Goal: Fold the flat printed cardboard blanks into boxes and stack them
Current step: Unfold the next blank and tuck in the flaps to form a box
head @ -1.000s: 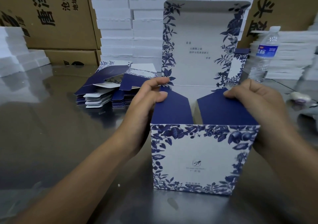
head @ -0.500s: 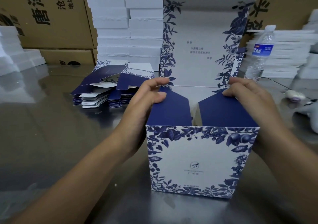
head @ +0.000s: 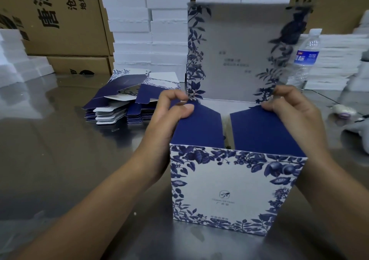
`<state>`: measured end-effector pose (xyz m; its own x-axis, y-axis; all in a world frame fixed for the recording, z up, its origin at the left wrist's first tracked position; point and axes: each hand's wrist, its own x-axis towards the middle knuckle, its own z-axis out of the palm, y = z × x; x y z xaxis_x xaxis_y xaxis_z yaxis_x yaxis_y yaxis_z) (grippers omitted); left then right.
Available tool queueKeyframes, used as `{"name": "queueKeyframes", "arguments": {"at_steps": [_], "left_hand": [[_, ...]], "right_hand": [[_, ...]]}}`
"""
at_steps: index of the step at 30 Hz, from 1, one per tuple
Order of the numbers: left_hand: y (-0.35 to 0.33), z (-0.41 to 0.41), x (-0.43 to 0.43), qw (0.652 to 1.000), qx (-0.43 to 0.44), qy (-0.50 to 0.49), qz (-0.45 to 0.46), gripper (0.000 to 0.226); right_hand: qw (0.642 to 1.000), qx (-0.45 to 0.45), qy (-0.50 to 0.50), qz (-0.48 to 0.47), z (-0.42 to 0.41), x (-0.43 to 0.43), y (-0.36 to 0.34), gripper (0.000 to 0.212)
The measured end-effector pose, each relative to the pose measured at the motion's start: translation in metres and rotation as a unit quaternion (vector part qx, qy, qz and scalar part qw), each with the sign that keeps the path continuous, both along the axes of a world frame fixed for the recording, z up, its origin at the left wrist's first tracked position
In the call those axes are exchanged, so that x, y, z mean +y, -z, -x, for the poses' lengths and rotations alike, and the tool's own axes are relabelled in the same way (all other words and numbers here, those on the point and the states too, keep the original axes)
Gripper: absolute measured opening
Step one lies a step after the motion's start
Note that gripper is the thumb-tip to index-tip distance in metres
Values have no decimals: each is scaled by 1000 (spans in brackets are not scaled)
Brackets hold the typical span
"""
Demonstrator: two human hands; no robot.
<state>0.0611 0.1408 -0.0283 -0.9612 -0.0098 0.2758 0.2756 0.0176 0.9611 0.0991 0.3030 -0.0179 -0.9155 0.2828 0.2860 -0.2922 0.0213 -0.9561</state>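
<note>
Box (head: 229,190): left hand (head: 165,124) and right hand (head: 297,118) pinch flaps (head: 199,128).

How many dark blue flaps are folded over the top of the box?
2. The left flap is gripped by the left hand; the right flap by the right hand. A gap lies between them. None looks hidden.
</note>
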Motion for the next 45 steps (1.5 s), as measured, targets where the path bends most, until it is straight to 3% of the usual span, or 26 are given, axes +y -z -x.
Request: {"name": "queueKeyframes", "arguments": {"at_steps": [5,8,11,13,18,24,27,36,41,45], "left_hand": [[-5,6,0,993,31,-102,-57,16],[-9,10,-6,994,-3,-71,-86,18],[-1,-8,-6,996,8,-68,-50,26],[7,-19,-8,995,35,-59,-73,23],[8,-14,-18,994,17,-13,-108,19],[8,-11,-21,989,-15,11,-148,16],[7,-10,-23,988,-33,23,-150,17],[-3,-1,-26,997,-57,35,-40,19],[-19,7,-26,986,-108,111,67,15],[-32,8,-21,975,-127,123,130,27]], "right_hand": [[1000,-12,-6,-25,10,-2,-1,34],[996,-36,-54,54,12,-2,6,32],[997,-39,-57,43,12,-3,7,51],[998,-51,-37,26,12,-3,2,50],[991,-32,1,-129,21,0,-17,29],[953,-81,-83,-280,35,-16,-32,23],[956,-95,-90,-262,37,-23,-29,19],[961,-118,-89,-233,35,-24,-30,23],[961,-118,-93,-231,33,-23,-31,22],[962,-117,-94,-229,31,-23,-31,22]]}}
